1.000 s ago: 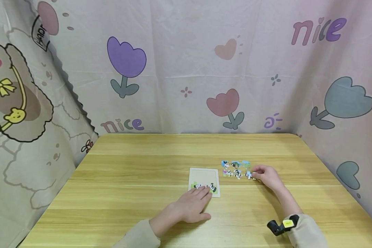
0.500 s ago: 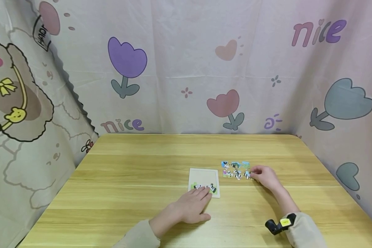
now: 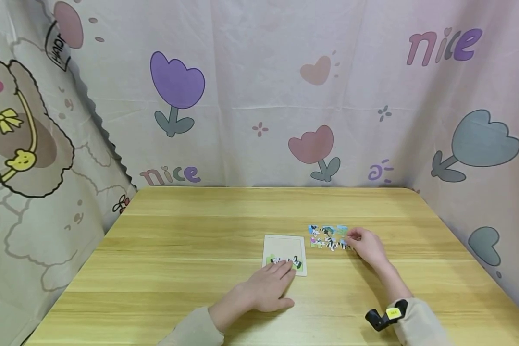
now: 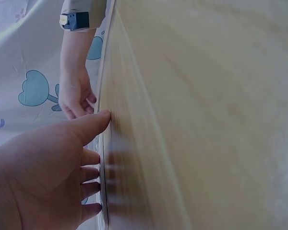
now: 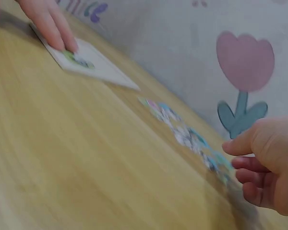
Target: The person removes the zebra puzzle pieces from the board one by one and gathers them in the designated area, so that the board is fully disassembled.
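In the head view my left hand [image 3: 268, 287] rests with fingers stretched over the near edge of a pale puzzle board [image 3: 284, 244]. A few fitted pieces with a black-and-white picture [image 3: 296, 262] show past its fingertips. To the right lie loose jigsaw pieces [image 3: 330, 242] in two rows, printed blue, green and black-and-white. My right hand [image 3: 367, 246] hovers at the right end of these rows, fingertips over the last pieces and partly hiding them. In the right wrist view its fingers [image 5: 252, 179] are loosely curled, with a gap below the thumb and nothing seen between.
The wooden table [image 3: 177, 269] runs back to a printed curtain [image 3: 251, 86] with tulips and lettering. Another curtain [image 3: 39, 230] hangs along the left side. A black camera mount [image 3: 387, 315] sits on the right wrist.
My right hand has shifted slightly left and away from me. The piece at the right end of the near row has slid left against its neighbours. The left hand stays put.
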Action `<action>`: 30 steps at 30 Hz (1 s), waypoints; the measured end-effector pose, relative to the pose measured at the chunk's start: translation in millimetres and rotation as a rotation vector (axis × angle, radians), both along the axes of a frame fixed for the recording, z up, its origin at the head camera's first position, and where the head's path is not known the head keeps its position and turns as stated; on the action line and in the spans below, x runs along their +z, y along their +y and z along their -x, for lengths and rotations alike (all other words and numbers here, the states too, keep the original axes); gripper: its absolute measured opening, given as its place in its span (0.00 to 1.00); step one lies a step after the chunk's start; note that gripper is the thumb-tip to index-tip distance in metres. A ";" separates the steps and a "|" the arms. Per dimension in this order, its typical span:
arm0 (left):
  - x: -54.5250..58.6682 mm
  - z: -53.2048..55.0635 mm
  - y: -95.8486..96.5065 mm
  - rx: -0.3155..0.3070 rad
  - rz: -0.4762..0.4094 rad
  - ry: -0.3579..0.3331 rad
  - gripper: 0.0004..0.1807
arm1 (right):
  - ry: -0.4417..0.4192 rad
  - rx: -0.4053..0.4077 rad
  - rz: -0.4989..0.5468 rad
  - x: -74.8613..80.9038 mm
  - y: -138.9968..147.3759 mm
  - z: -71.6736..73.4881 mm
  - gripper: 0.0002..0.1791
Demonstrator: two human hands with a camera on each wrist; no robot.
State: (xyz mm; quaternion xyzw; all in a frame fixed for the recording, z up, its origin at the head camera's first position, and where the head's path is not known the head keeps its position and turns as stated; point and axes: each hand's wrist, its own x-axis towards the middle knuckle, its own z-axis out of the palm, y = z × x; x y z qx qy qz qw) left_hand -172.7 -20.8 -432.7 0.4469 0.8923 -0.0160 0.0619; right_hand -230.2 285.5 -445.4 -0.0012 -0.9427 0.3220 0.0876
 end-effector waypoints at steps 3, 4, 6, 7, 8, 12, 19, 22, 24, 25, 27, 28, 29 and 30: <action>0.2 -0.1 0.1 0.002 -0.006 -0.004 0.39 | 0.013 0.037 0.040 6.7 -16.2 -1.0 0.10; 0.5 0.0 -0.2 0.005 -0.009 -0.008 0.39 | 0.011 0.055 0.055 9.2 -22.9 -1.3 0.10; 0.3 0.4 -1.7 0.007 -0.019 -0.010 0.39 | 0.005 0.095 0.091 13.0 -36.7 -1.0 0.10; 0.3 0.5 -3.0 0.010 -0.022 -0.012 0.39 | 0.004 0.121 0.111 14.4 -43.9 -0.8 0.10; 0.5 0.4 -4.6 0.014 -0.022 -0.014 0.39 | 0.001 0.139 0.129 15.5 -51.5 -0.6 0.10; 1.0 -0.4 -14.1 0.046 -0.045 -0.038 0.40 | -0.027 0.212 0.214 17.2 -80.9 -0.9 0.11; -1.8 -0.4 -36.0 0.138 -0.078 -0.088 0.40 | -0.086 0.386 0.304 12.7 -123.5 -6.5 0.15; -1.0 -0.9 -43.1 0.154 -0.083 -0.118 0.40 | -0.091 0.448 0.301 9.9 -136.9 -8.6 0.15; 0.3 -1.4 -45.5 0.153 -0.086 -0.134 0.39 | -0.094 0.465 0.275 7.8 -144.2 -9.0 0.14; 0.9 -1.4 -46.2 0.151 -0.086 -0.138 0.39 | -0.092 0.473 0.258 6.5 -147.2 -9.0 0.13; 2.5 -1.9 -46.6 0.147 -0.087 -0.143 0.39 | -0.105 0.475 0.227 4.4 -152.4 -8.6 0.13; 3.1 -2.0 -46.6 0.147 -0.087 -0.143 0.39 | -0.104 0.478 0.208 3.4 -154.4 -8.4 0.13; 4.0 -2.1 -46.6 0.147 -0.087 -0.141 0.39 | -0.104 0.481 0.186 2.8 -156.1 -8.2 0.13; 4.8 -2.2 -46.7 0.148 -0.084 -0.138 0.39 | -0.103 0.488 0.169 2.4 -157.8 -8.0 0.12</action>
